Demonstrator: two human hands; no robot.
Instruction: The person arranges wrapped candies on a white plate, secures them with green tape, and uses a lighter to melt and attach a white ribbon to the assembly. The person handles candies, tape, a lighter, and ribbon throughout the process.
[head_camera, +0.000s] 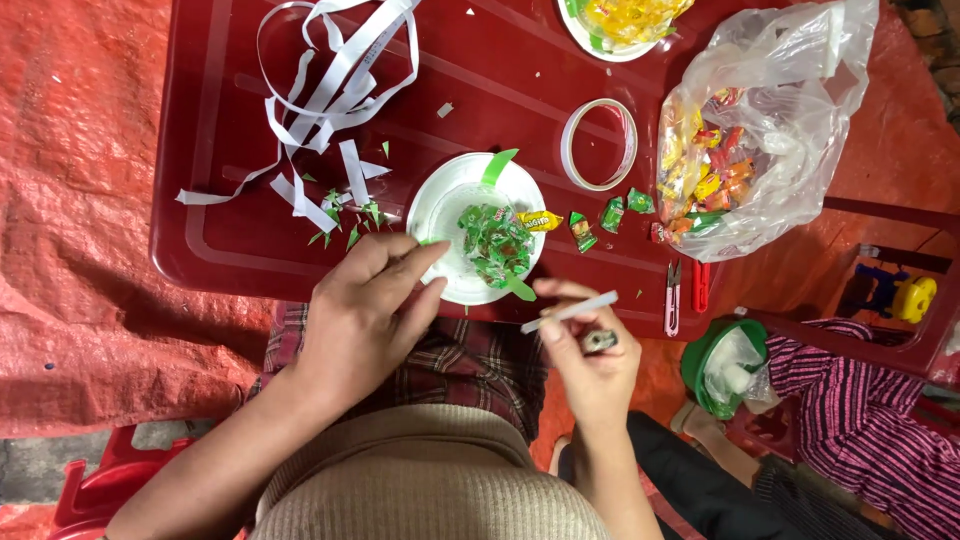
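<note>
While the head view looks straight down over a dark red plastic table (230, 150), the work in hand appears to be the taping or trimming stage of dressing a white paper plate (440, 215) heaped with green-wrapped candies (493, 243). The left hand (360, 315) rests at the plate's near-left rim, fingers loosely curled and pinched lightly at the edge, where something thin seems to sit between thumb and forefinger, though it is too small to tell what. The right hand (590, 355) hovers just below the plate's near-right edge, fingers clenched on 1 white strip (572, 311) that juts out towards the right, with a small dark metallic object (600, 341) tucked in the same grip; I cannot tell what that is. By my judgement the next move calls for bringing the strip accurately to the rim while the left hand steadies the plate. Around them lie a tangle of white paper strips (330, 90), a roll of clear tape (599, 143), loose candies (610, 215), small red-handled scissors (685, 290), a clear bag of mixed candies (750, 150), and a second plate (585, 30) at the far edge.
</note>
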